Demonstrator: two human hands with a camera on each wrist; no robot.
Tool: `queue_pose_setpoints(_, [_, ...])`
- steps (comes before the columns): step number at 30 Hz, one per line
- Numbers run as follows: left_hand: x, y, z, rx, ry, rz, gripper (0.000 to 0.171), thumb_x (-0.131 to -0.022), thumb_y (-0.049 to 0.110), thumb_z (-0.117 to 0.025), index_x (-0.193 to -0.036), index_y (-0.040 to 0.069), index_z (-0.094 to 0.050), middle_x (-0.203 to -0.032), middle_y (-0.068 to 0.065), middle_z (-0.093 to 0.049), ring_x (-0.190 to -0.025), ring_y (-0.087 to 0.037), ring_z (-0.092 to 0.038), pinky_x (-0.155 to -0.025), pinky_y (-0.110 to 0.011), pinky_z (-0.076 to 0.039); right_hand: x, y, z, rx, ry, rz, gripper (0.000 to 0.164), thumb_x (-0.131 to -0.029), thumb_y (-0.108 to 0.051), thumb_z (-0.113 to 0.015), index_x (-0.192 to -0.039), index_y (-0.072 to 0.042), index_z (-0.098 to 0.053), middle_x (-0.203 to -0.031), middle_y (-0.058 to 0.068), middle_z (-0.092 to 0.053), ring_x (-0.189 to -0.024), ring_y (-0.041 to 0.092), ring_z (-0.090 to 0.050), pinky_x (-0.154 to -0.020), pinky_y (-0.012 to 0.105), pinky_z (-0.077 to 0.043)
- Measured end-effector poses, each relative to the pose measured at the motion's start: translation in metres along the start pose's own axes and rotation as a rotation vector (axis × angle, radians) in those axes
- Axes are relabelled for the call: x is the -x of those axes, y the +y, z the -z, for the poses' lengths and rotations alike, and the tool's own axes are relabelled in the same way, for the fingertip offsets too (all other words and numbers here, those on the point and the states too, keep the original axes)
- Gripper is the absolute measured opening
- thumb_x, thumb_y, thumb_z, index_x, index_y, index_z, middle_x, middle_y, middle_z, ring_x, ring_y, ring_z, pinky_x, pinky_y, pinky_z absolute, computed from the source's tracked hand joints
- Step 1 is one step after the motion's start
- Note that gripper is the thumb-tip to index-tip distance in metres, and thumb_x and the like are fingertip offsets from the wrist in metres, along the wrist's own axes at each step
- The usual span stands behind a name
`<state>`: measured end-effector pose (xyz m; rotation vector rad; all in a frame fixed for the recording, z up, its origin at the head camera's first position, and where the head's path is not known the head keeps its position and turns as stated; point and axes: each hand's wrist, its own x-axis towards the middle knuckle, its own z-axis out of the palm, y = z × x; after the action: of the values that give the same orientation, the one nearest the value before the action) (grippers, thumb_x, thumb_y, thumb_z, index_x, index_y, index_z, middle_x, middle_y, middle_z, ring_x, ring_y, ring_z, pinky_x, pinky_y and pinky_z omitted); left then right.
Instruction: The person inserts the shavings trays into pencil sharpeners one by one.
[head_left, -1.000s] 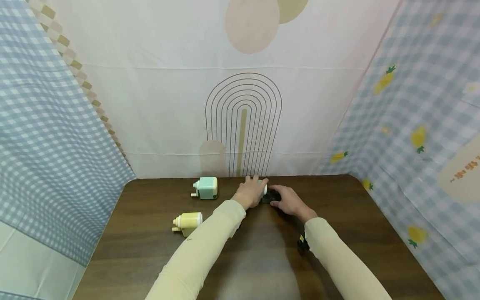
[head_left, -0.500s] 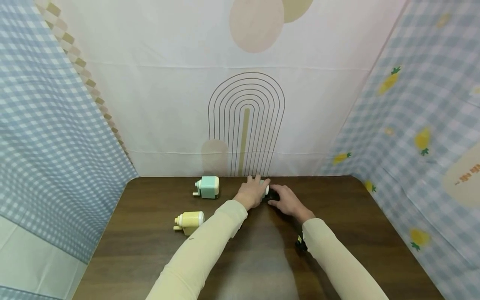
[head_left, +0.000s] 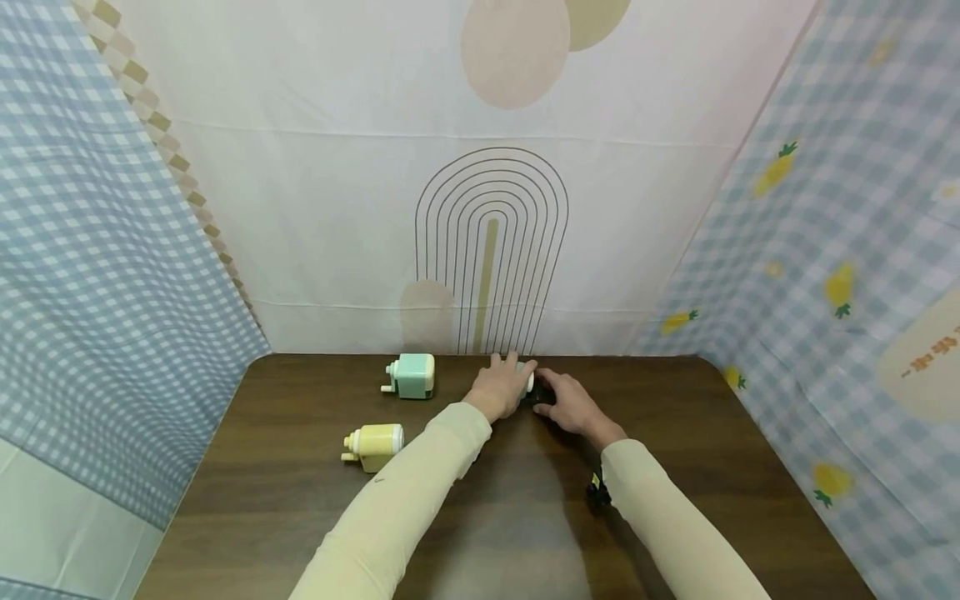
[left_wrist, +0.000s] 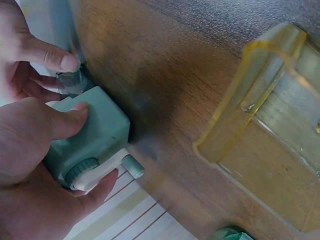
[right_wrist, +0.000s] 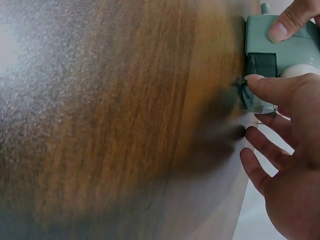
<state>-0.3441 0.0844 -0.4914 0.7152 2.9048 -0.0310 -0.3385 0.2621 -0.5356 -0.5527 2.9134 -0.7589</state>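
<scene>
Counted three pencil sharpeners: green [head_left: 409,376] and yellow [head_left: 374,444] at left (both untouched), a third [left_wrist: 90,140] at centre. Left hand [head_left: 501,386] gripped its body; right hand [head_left: 566,402] pinched its drawer [right_wrist: 257,82].

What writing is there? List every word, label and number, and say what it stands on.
Orange characters on the beige patch of the pineapple curtain: too blurred to read.
The held green sharpener, the other green sharpener and the yellow sharpener: no text shows.
</scene>
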Motion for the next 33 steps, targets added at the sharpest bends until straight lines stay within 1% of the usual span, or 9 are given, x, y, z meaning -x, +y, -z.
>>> queue_pose_setpoints(2, [0.000, 0.000, 0.000, -0.008, 0.006, -0.003, 0.079, -0.096, 0.026, -0.072, -0.160, 0.031, -0.026, -0.157, -0.011, -0.033, -0.133, -0.035, -0.040, -0.091, -0.042, -0.056, 0.000, 0.000, 0.000, -0.010, 0.009, -0.008, 0.067, -0.091, -0.015, -0.078, -0.149, -0.006, -0.045, -0.139, 0.022, -0.059, -0.127, 0.038, -0.053, -0.107, 0.058, -0.044])
queue_pose_setpoints(5, [0.000, 0.000, -0.001, -0.016, 0.013, -0.003, 0.078, -0.096, 0.027, -0.072, -0.160, 0.031, -0.027, -0.156, -0.011, -0.034, -0.133, -0.034, -0.041, -0.090, -0.042, -0.057, -0.001, -0.001, -0.001, -0.019, 0.011, -0.014, 0.070, -0.092, -0.018, -0.078, -0.151, -0.008, -0.042, -0.141, 0.020, -0.058, -0.127, 0.036, -0.054, -0.107, 0.057, -0.044])
queue_pose_setpoints(7, [-0.001, -0.001, -0.001, -0.020, 0.013, -0.002, 0.077, -0.096, 0.027, -0.072, -0.160, 0.031, -0.027, -0.156, -0.011, -0.034, -0.132, -0.034, -0.041, -0.090, -0.042, -0.057, -0.003, -0.001, -0.002, -0.026, 0.007, -0.023, 0.072, -0.093, -0.020, -0.077, -0.153, -0.008, -0.039, -0.143, 0.019, -0.057, -0.128, 0.035, -0.053, -0.108, 0.056, -0.044])
queue_pose_setpoints(10, [0.000, -0.001, -0.001, -0.018, 0.006, -0.001, 0.078, -0.097, 0.026, -0.071, -0.160, 0.031, -0.026, -0.157, -0.011, -0.033, -0.133, -0.034, -0.040, -0.091, -0.042, -0.056, -0.004, -0.003, -0.004, -0.033, 0.006, -0.029, 0.075, -0.093, -0.021, -0.077, -0.154, -0.004, -0.037, -0.145, 0.020, -0.055, -0.131, 0.037, -0.051, -0.109, 0.057, -0.043])
queue_pose_setpoints(15, [0.001, 0.000, 0.000, -0.015, -0.001, -0.003, 0.082, -0.096, 0.025, -0.072, -0.162, 0.031, -0.024, -0.157, -0.010, -0.032, -0.134, -0.034, -0.040, -0.094, -0.043, -0.055, -0.007, -0.006, -0.007, -0.024, 0.019, -0.046, 0.070, -0.092, -0.024, -0.078, -0.149, -0.003, -0.042, -0.140, 0.020, -0.060, -0.131, 0.039, -0.050, -0.109, 0.058, -0.042])
queue_pose_setpoints(19, [0.000, 0.000, 0.000, -0.014, 0.003, -0.007, 0.085, -0.095, 0.027, -0.074, -0.162, 0.031, -0.023, -0.157, -0.010, -0.033, -0.133, -0.034, -0.039, -0.094, -0.044, -0.055, -0.009, -0.008, -0.009, -0.009, 0.037, -0.023, 0.062, -0.091, -0.024, -0.079, -0.140, -0.003, -0.048, -0.133, 0.020, -0.062, -0.125, 0.040, -0.054, -0.105, 0.058, -0.045])
queue_pose_setpoints(22, [-0.002, 0.000, -0.001, -0.015, 0.000, -0.010, 0.085, -0.096, 0.029, -0.073, -0.162, 0.031, -0.020, -0.157, -0.010, -0.032, -0.134, -0.034, -0.038, -0.095, -0.044, -0.055, -0.010, -0.010, -0.009, -0.005, 0.040, -0.015, 0.067, -0.091, -0.024, -0.079, -0.144, 0.000, -0.045, -0.137, 0.024, -0.059, -0.126, 0.043, -0.052, -0.105, 0.059, -0.044])
queue_pose_setpoints(26, [-0.003, 0.000, -0.002, -0.024, -0.002, -0.011, 0.085, -0.096, 0.031, -0.072, -0.162, 0.032, -0.019, -0.158, -0.010, -0.031, -0.134, -0.034, -0.038, -0.095, -0.044, -0.054, -0.012, -0.011, -0.009, -0.001, 0.020, -0.039, 0.079, -0.092, -0.025, -0.078, -0.153, 0.003, -0.036, -0.145, 0.028, -0.053, -0.132, 0.046, -0.047, -0.109, 0.061, -0.041])
queue_pose_setpoints(33, [0.000, 0.000, -0.002, -0.016, -0.004, -0.008, 0.087, -0.096, 0.029, -0.073, -0.163, 0.032, -0.018, -0.158, -0.010, -0.030, -0.134, -0.033, -0.038, -0.094, -0.042, -0.055, -0.013, -0.011, -0.009, 0.004, 0.021, -0.030, 0.079, -0.091, -0.026, -0.079, -0.152, 0.002, -0.038, -0.143, 0.027, -0.055, -0.130, 0.045, -0.050, -0.107, 0.059, -0.043])
